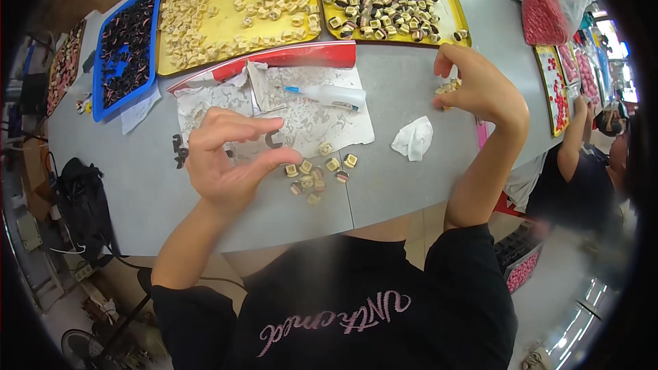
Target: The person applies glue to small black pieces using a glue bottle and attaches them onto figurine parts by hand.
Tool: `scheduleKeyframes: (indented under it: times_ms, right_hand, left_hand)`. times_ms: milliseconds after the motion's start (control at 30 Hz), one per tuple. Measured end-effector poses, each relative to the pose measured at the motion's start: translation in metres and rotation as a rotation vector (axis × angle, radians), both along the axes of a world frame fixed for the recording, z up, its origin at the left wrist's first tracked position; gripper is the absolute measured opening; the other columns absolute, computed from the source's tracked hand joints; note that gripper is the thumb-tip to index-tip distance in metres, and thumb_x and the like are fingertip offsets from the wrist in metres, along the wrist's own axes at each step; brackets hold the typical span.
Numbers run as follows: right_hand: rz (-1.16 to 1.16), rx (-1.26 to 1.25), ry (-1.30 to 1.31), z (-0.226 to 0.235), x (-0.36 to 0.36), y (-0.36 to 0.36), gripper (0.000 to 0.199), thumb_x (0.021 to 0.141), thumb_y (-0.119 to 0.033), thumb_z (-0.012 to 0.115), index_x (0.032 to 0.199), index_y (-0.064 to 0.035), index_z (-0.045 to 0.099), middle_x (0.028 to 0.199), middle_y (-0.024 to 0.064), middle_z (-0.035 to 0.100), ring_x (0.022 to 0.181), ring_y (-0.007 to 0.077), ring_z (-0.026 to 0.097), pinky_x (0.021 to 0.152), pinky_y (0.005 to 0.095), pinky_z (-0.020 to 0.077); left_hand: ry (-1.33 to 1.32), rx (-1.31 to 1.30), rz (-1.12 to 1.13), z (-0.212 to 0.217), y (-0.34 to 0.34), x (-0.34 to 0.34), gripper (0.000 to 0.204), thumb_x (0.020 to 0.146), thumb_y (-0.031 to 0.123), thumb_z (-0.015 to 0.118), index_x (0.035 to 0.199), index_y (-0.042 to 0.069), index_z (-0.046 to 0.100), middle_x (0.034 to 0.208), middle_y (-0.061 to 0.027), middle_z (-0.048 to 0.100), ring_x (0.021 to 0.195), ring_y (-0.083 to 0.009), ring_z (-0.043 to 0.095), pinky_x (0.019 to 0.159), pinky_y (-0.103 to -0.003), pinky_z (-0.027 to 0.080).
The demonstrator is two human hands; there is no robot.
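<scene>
My left hand (229, 151) hovers over the near edge of the glue-spotted paper, thumb and forefinger spread apart. A small dark C-shaped piece (273, 140) shows in the gap between them; whether another finger touches it I cannot tell. Just right of the thumb lies a loose group of small cream-and-dark pieces (317, 177). Farther right, my right hand (483, 85) curves around a few cream pieces (447, 88) on the table, its thumb and forefinger apart on either side of them. A white squeeze bottle (334, 96) with a blue tip rests on the paper (356, 130).
Two yellow trays (229, 17) (449, 0) of small pieces line the back. At left stands a blue tray (156, 27) of dark pieces. A crumpled tissue (412, 138) lies on the grey table (391, 199). Another person (579, 171) works at the right.
</scene>
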State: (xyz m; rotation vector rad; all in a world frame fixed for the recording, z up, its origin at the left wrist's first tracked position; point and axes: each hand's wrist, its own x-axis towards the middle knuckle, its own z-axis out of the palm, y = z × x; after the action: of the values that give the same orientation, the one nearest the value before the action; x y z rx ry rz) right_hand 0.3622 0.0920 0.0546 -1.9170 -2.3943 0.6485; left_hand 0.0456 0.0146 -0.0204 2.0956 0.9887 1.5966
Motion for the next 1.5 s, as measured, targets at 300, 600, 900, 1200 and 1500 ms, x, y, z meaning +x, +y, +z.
scheduleKeyframes:
  times_ms: [300,600,900,1200,1500]
  right_hand:
    - [-0.067,-0.135,-0.068,-0.013,-0.005,0.01,0.027,0.064,-0.002,0.07,0.087,-0.0013,0.056,0.072,0.009,0.058,0.076,0.024,0.059,0.066,0.0355,0.0467]
    - [0.318,0.057,0.715,-0.009,-0.056,0.004,0.014,0.081,0.001,0.066,0.095,-0.0011,0.065,0.094,0.0044,0.056,0.084,0.0128,0.06,0.071,0.023,0.0533]
    - [0.528,0.331,1.101,-0.045,-0.118,-0.02,0.024,0.066,0.005,0.077,0.088,-0.0017,0.068,0.087,0.0091,0.066,0.078,0.016,0.064,0.063,0.0245,0.0523]
    - [0.387,0.372,1.196,-0.057,-0.134,-0.039,0.022,0.071,0.011,0.07,0.091,0.0032,0.066,0.088,0.0138,0.065,0.077,0.0196,0.065,0.063,0.027,0.0536]
    - [0.355,0.29,1.199,-0.056,-0.135,-0.043,0.022,0.071,0.013,0.07,0.091,0.005,0.064,0.09,0.0145,0.064,0.08,0.0187,0.066,0.065,0.0262,0.0583]
  left_hand:
    - [-0.001,0.007,0.022,-0.002,0.0,-0.004,0.057,0.062,0.015,0.087,0.101,0.007,0.047,0.087,-0.0086,0.07,0.068,-0.0138,0.056,0.065,-0.025,0.04]
    - [-0.015,0.01,0.029,-0.004,0.003,0.0,0.053,0.063,0.019,0.087,0.101,0.006,0.052,0.086,-0.0042,0.069,0.064,-0.0123,0.051,0.058,-0.023,0.04]
    - [-0.16,-0.111,0.049,-0.008,0.001,0.001,0.053,0.06,0.019,0.089,0.099,0.006,0.056,0.085,-0.0023,0.067,0.065,-0.0113,0.051,0.056,-0.022,0.041]
    - [-0.127,-0.173,0.055,-0.003,-0.004,0.0,0.06,0.062,0.009,0.088,0.102,0.007,0.043,0.089,-0.0098,0.069,0.072,-0.0111,0.053,0.065,-0.024,0.042]
    - [-0.107,-0.178,0.071,-0.002,-0.005,0.0,0.059,0.065,0.008,0.086,0.104,0.006,0.042,0.09,-0.0103,0.068,0.074,-0.0103,0.054,0.066,-0.024,0.041]
